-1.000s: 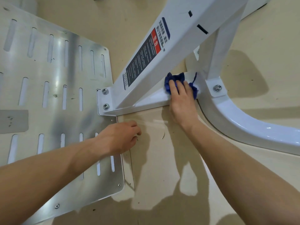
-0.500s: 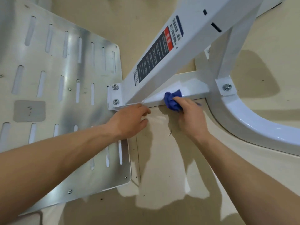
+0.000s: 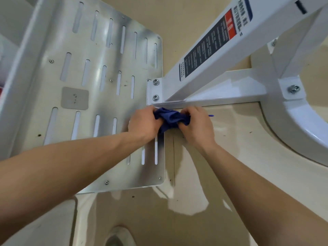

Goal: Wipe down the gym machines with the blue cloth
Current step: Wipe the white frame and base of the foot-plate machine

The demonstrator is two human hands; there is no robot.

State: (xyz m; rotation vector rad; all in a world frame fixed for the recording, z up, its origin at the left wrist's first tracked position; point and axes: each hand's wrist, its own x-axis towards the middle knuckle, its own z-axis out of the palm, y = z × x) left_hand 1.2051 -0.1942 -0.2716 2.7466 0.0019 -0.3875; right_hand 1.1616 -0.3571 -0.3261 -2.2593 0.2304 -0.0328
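On the glossy beige floor, left hand and right hand both clutch the crumpled blue cloth.

We saw a beige floor with a straight seam. Left of the seam and nearer us sat a grey shoe toe.

bright, even | arm shadows on floor | wide-angle edge bending
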